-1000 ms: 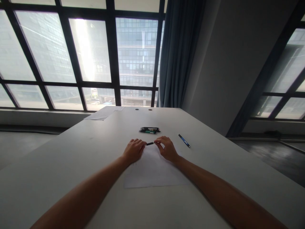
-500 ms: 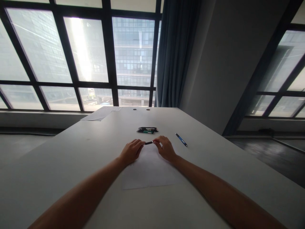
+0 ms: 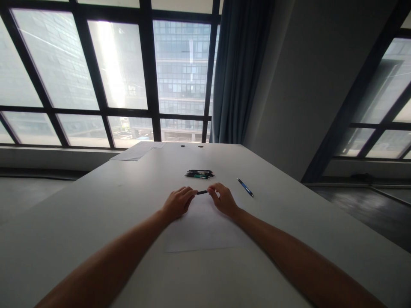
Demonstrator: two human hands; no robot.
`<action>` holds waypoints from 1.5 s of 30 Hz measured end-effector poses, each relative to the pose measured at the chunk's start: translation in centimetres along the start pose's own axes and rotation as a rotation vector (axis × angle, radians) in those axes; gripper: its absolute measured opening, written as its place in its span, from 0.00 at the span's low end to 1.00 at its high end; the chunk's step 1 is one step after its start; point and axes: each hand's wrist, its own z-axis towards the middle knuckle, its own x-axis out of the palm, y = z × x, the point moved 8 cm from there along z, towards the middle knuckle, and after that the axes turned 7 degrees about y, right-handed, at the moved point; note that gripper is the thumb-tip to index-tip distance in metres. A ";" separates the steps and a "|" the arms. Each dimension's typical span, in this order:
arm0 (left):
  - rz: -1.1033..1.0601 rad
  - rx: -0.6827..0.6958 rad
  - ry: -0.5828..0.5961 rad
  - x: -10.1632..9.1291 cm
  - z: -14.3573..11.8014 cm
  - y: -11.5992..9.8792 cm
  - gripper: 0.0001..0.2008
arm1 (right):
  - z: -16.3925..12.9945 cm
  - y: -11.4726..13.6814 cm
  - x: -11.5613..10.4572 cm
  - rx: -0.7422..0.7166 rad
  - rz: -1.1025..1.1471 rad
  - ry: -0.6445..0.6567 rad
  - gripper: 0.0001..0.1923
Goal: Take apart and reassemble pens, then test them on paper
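Head view shows the left hand (image 3: 178, 202) and right hand (image 3: 223, 199) each pinching one end of a black pen (image 3: 202, 192) above a paper sheet (image 3: 201, 233) on the tabletop (image 3: 96, 201), a pen pile (image 3: 199, 174) and blue pen (image 3: 245, 187) lying untouched beyond.

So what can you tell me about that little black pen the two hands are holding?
The black pen is slim and dark, and looks like plastic. It lies level, crosswise to the view, just above the far edge of the white sheet of paper on the table. The left hand pinches one end and the right hand the other, so only its short middle stretch shows. Its tip and clip are hidden by fingers.
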 end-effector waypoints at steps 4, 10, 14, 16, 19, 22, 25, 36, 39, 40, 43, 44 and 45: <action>-0.008 -0.001 0.010 0.1 -0.1 0.2 0.15 | 0.0 0.4 0.3 -0.039 0.029 0.060 0.07; -0.015 0.032 0.022 0.1 0.0 -0.2 0.15 | 0.0 0.2 0.7 -0.012 -0.068 0.135 0.21; -0.028 -0.002 -0.008 -0.1 0.0 0.1 0.14 | 0.0 0.1 0.0 -0.006 -0.034 0.040 0.14; -0.025 -0.009 -0.015 -0.1 0.0 0.1 0.14 | 0.0 0.3 0.0 -0.027 -0.038 0.035 0.12; -0.016 0.010 -0.003 0.0 0.0 0.0 0.13 | 0.0 0.3 0.3 -0.031 -0.100 0.073 0.15; -0.021 0.003 -0.001 -0.1 0.0 0.0 0.13 | -0.1 0.2 0.5 -0.018 -0.135 0.100 0.14; -0.030 -0.008 -0.008 -0.2 0.0 0.0 0.13 | -0.1 0.4 0.6 -0.039 -0.147 0.113 0.10; 0.005 0.053 -0.036 -0.2 0.0 -0.3 0.12 | -0.1 0.5 0.9 -0.054 -0.202 0.152 0.20; 0.002 0.043 -0.044 -0.2 -0.1 -0.1 0.12 | -0.1 0.6 0.8 -0.076 -0.169 0.137 0.18; 0.005 0.046 -0.040 -0.2 -0.1 -0.2 0.12 | -0.1 0.6 0.9 -0.083 -0.167 0.143 0.18; 0.015 0.063 -0.029 -0.1 -0.1 -0.4 0.12 | -0.1 0.6 1.0 -0.079 -0.188 0.160 0.21; 0.013 0.058 -0.033 -0.1 -0.1 -0.3 0.12 | -0.1 0.6 1.0 -0.076 -0.186 0.150 0.21; 0.007 0.048 -0.040 -0.2 -0.1 -0.3 0.12 | -0.1 0.7 0.9 -0.078 -0.178 0.139 0.20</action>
